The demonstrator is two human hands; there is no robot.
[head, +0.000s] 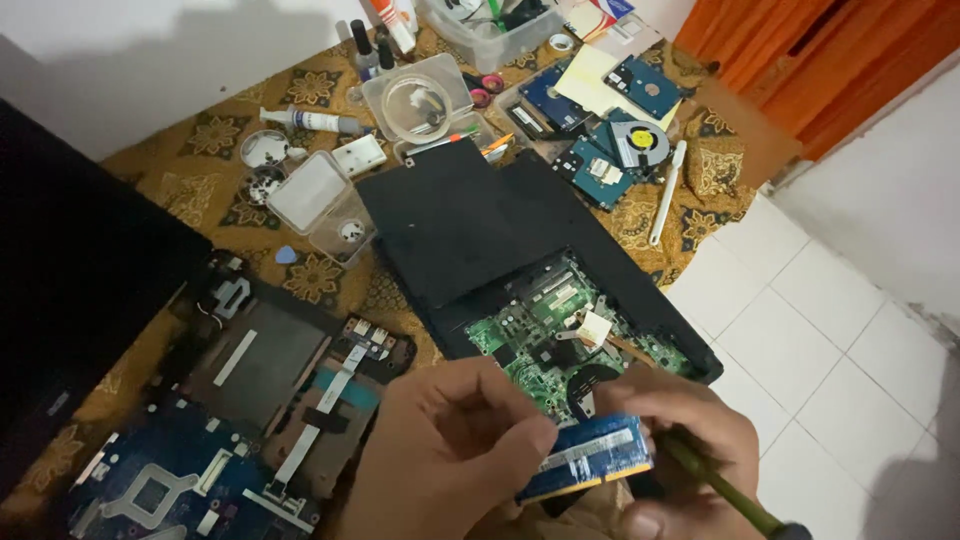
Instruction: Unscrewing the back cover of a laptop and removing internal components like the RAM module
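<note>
My left hand (445, 450) pinches the left end of a blue memory module (590, 455) with a white label, held edge-up at the bottom middle. My right hand (685, 440) steadies the module's right end and also grips a green-handled tool (720, 485) that runs down to the bottom right. Just behind both hands lies an opened black laptop base (460, 225), its green circuit board (530, 330) and a round fan opening exposed.
A second dismantled laptop (260, 390) with a blue board lies at the lower left on a patterned brown cloth (215, 135). Hard drives (645, 85), a loose fan (640, 140), clear plastic boxes (415, 95), a syringe tube (310, 120) and a white stick (667, 195) crowd the far side. White floor tiles (810, 330) are to the right.
</note>
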